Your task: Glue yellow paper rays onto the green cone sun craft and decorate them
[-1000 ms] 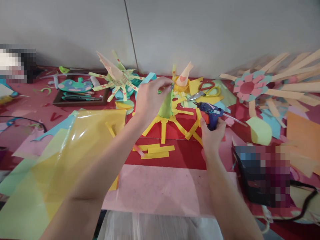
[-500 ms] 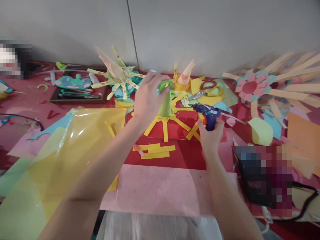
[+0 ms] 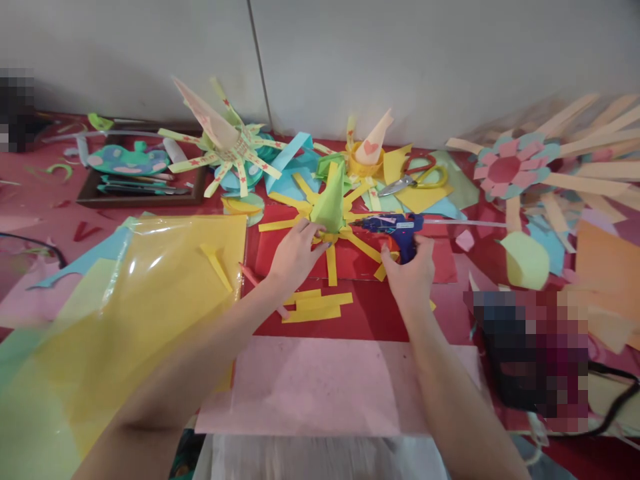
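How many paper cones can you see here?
3. A green cone at the left hand; a pale cone with a heart inside a yellow ring; and a tall pink cone among star-patterned strips, farther left. Others could be hidden.

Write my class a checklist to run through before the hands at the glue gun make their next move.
1. Glue gun gripped in the right hand: ok.
2. Clear glue stick in the gun: ok, it sticks out of the back.
3. Nozzle hot enough: cannot tell; heat does not show.
4. Left hand off the nozzle: ok, though its fingers, at the foot of the green cone, are close by.
5. Loose yellow strips out from under the arms: not ok, some lie beside the left forearm.
6. Scissors away from both hands: ok, they lie behind the gun.
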`<action>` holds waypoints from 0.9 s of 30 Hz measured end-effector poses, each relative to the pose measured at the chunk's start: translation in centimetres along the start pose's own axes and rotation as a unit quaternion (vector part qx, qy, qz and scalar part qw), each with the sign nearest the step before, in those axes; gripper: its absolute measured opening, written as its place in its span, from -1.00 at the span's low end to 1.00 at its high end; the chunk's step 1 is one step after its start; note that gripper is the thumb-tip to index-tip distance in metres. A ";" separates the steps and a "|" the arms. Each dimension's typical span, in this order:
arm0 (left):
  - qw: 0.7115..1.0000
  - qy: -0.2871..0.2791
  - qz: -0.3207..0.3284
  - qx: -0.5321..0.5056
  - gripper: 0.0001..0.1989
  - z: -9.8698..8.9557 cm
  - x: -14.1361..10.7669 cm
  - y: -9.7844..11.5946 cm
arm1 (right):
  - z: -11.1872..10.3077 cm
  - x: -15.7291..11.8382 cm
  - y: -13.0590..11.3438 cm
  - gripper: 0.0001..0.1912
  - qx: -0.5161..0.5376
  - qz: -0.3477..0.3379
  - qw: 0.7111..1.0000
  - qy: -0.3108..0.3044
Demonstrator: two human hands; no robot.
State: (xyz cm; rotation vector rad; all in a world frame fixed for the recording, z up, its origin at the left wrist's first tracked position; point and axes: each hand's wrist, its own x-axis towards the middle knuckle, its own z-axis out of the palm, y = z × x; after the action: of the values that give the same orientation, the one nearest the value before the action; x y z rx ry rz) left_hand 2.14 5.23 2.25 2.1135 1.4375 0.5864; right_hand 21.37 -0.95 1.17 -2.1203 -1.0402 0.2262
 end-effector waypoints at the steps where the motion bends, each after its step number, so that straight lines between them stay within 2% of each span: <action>1: 1.000 0.001 0.002 -0.004 -0.83 0.3 0.0 -0.2 | 0.1 0.0 0.0 -0.55 -0.006 -0.004 1.000 -0.003; 9: 0.998 0.037 0.041 -0.028 -0.88 1.3 -0.2 -1.5 | 0.5 -0.1 0.2 -0.53 -0.055 -0.005 0.997 -0.051; 14: 0.995 0.044 0.044 -0.082 -0.87 1.1 -0.4 -1.7 | 0.7 -0.6 0.3 -0.54 -0.073 -0.048 0.994 -0.064; 27: 0.995 0.038 0.046 -0.083 -0.87 1.1 -0.3 -1.9 | 0.8 -0.9 1.0 -0.65 -0.092 -0.127 0.987 -0.045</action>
State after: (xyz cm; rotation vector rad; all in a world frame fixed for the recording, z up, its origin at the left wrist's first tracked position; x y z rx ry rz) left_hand 1.34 5.32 0.21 2.0536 1.2884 0.8012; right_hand 21.05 -1.61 -0.22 -2.1275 -1.4192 0.1045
